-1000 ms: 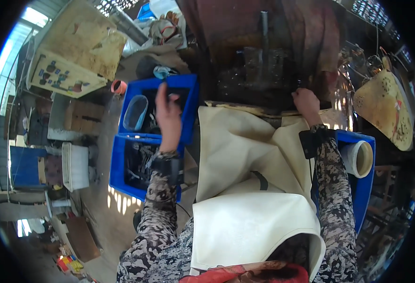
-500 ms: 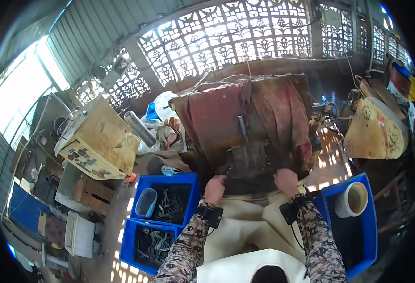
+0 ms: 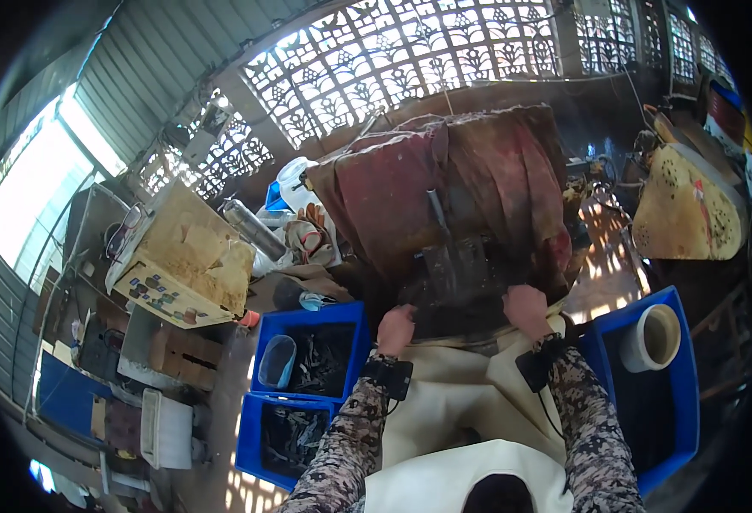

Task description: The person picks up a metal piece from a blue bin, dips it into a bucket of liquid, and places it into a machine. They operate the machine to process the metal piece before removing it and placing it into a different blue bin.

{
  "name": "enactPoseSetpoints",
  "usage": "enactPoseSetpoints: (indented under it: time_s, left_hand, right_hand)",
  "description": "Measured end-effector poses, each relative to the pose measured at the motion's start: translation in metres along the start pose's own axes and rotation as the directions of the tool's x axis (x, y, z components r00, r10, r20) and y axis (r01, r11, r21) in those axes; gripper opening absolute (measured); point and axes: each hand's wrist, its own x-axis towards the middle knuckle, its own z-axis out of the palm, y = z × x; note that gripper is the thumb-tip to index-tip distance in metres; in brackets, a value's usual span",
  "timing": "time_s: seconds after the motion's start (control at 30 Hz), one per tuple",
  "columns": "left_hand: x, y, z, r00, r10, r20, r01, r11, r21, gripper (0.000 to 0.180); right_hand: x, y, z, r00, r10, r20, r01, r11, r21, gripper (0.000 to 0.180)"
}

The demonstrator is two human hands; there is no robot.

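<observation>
Bright patterned lattice (image 3: 393, 73) runs along the wall at 12 o'clock, judged from the spot between the two hands. Nearer on that same line I see a large bulk draped in reddish-brown cloth (image 3: 521, 179), with a metal rod (image 3: 437, 209) standing before it and a dark work surface (image 3: 457, 321) at its foot. That surface lies directly between the hands I am watching. At 9 o'clock the left hand (image 3: 395, 329) has its fingers curled in at the near edge; at 3 o'clock the right hand (image 3: 527, 312) is bent much like a loose fist by the opposite end. I cannot tell from my feed whether either one pinches anything. Toward 8 o'clock sit two blue bins (image 3: 361, 342) holding dark strips (image 3: 312, 363), the farther bin also holding a clear container (image 3: 277, 361). At 4 o'clock I have another blue bin (image 3: 688, 376) with an off-white bucket (image 3: 634, 352) in it. Near 10 o'clock lies a metal cylinder (image 3: 253, 229), just beside a stained box (image 3: 192, 265); a yellowed, spotted panel (image 3: 688, 209) stands at 2 o'clock. Pale apron material (image 3: 470, 462) fills 6 o'clock, between camouflage sleeves (image 3: 342, 445).
</observation>
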Motion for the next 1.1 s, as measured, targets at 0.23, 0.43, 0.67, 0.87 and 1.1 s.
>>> enactPoseSetpoints:
  time_s: [0.23, 0.43, 0.67, 0.87, 1.1]
  left_hand:
    - [-0.001, -0.008, -0.001, 1.0, 0.004, 0.013, -0.004, 1.0, -0.002, 0.025]
    - [0.003, 0.002, 0.0, 1.0, 0.01, -0.019, -0.01, 1.0, 0.001, 0.02]
    - [0.0, 0.002, -0.001, 0.999, -0.005, -0.037, 0.005, 1.0, 0.013, 0.018]
    - [0.003, 0.002, 0.0, 1.0, -0.005, -0.026, 0.006, 1.0, 0.027, 0.018]
    - [0.004, 0.003, -0.001, 1.0, -0.01, -0.02, 0.012, 0.999, 0.053, 0.019]
  right_hand:
    - [-0.001, -0.007, -0.001, 0.999, -0.033, -0.009, 0.033, 0.999, 0.015, 0.024]
    - [0.0, -0.007, -0.009, 0.998, -0.042, -0.036, 0.044, 0.998, 0.055, 0.024]
    - [-0.001, -0.008, -0.007, 0.997, -0.062, -0.04, 0.065, 0.996, 0.064, 0.022]
    - [-0.001, -0.007, -0.011, 0.994, -0.082, -0.074, 0.089, 0.992, 0.088, 0.02]
    - [0.0, -0.006, -0.011, 0.994, -0.092, -0.061, 0.097, 0.991, 0.087, 0.02]
